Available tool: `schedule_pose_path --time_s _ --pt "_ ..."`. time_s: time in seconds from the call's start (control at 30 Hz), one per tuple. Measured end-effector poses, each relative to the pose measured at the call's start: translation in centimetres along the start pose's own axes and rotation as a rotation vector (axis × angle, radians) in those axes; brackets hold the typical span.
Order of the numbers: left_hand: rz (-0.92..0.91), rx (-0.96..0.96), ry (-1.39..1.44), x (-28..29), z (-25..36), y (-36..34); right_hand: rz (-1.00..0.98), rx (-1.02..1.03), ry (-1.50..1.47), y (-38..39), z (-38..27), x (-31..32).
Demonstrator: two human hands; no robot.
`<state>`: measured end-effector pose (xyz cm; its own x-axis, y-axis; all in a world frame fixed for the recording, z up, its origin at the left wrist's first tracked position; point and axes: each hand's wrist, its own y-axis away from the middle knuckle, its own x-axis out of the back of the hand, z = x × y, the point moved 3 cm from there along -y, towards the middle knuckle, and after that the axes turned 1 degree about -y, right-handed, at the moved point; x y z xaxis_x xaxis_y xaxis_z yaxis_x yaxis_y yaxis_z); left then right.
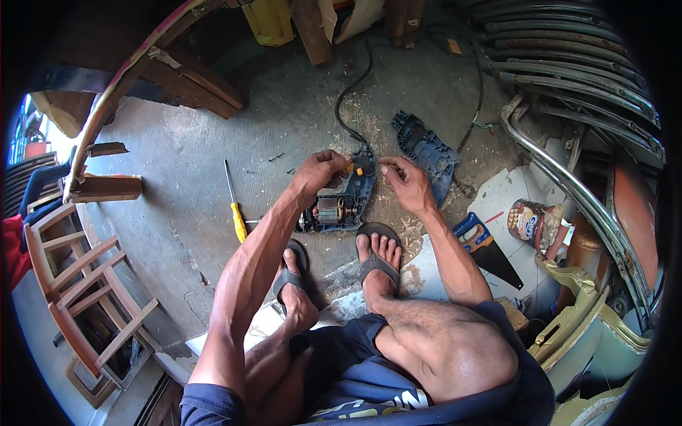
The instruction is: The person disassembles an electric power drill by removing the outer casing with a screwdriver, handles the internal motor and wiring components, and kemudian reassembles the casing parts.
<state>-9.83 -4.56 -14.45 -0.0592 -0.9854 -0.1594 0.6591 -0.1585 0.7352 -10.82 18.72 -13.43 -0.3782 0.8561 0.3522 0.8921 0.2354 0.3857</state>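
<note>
On the floor before my feet lies an opened power tool, its blue housing half holding a motor with copper windings. My left hand is at the left of its handle end, fingers pinched by a small yellowish part; whether it holds that part is unclear. Across the handle, my right hand has thumb and forefinger brought together, and what they hold, if anything, is too small to tell. An orange switch button shows between the hands. The other blue housing half rests beyond my right hand.
A yellow-handled screwdriver and several loose screws lie to the left. A black power cord runs from the tool. On the right are a handsaw, a jar and stacked metal tubes. A wooden frame stands left.
</note>
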Motion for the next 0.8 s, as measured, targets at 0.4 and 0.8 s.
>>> schedule_pose_path --time_s 0.4,0.8 --pt "-0.103 -0.203 -0.363 0.8 -1.3 0.6 -0.018 0.009 0.062 0.7 -0.6 -0.4" --pt "0.060 -0.377 -0.614 -0.9 -2.0 2.0 -0.053 -0.018 0.064 2.0 0.6 -2.6"
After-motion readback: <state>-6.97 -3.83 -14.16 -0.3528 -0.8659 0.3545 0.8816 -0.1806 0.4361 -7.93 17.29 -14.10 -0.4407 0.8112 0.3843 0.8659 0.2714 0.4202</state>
